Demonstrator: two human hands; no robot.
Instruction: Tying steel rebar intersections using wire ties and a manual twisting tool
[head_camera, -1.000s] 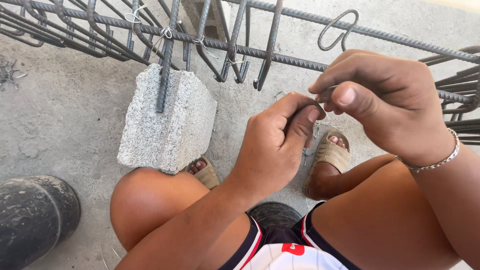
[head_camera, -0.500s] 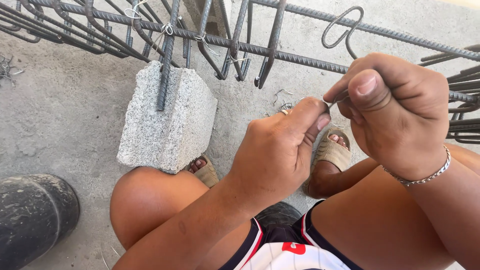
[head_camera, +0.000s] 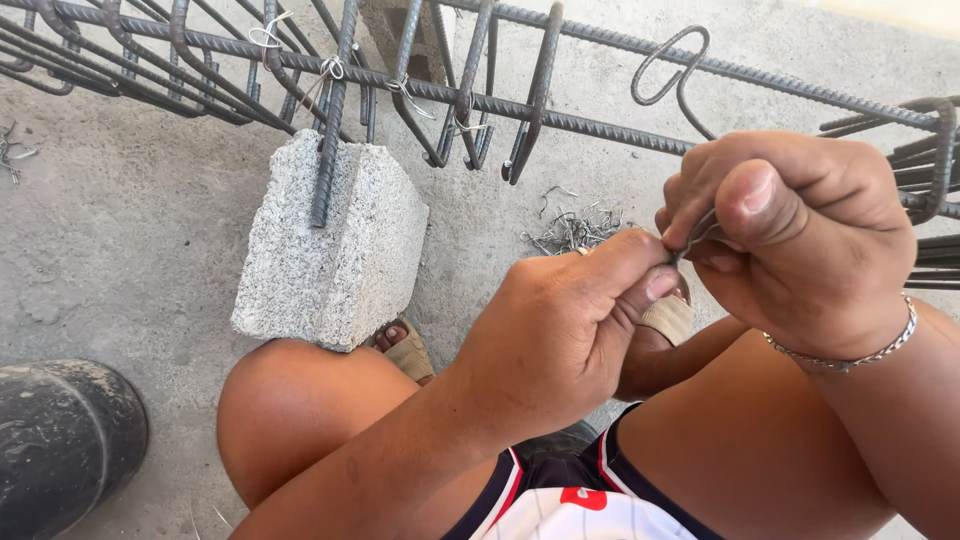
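Note:
My left hand (head_camera: 565, 335) and my right hand (head_camera: 795, 235) meet close to the camera, each pinching one end of a thin piece of tie wire (head_camera: 692, 238) between thumb and fingers. The wire runs short and dark between the two thumbs; most of it is hidden inside the fists. A silver chain bracelet circles my right wrist. Behind the hands lies a rebar cage (head_camera: 480, 100) of ribbed bars and bent stirrups, tied at the crossings with pale wire.
A grey granite block (head_camera: 330, 250) props up one bar. Loose wire offcuts (head_camera: 575, 228) lie on the concrete floor. A dark rubber boot (head_camera: 60, 440) sits at lower left. My bare knees and sandalled feet are below the hands.
Both hands have shifted slightly right and nearer the camera. The right thumb has rolled over the wire, and the pile of offcuts now shows between my hands and the cage.

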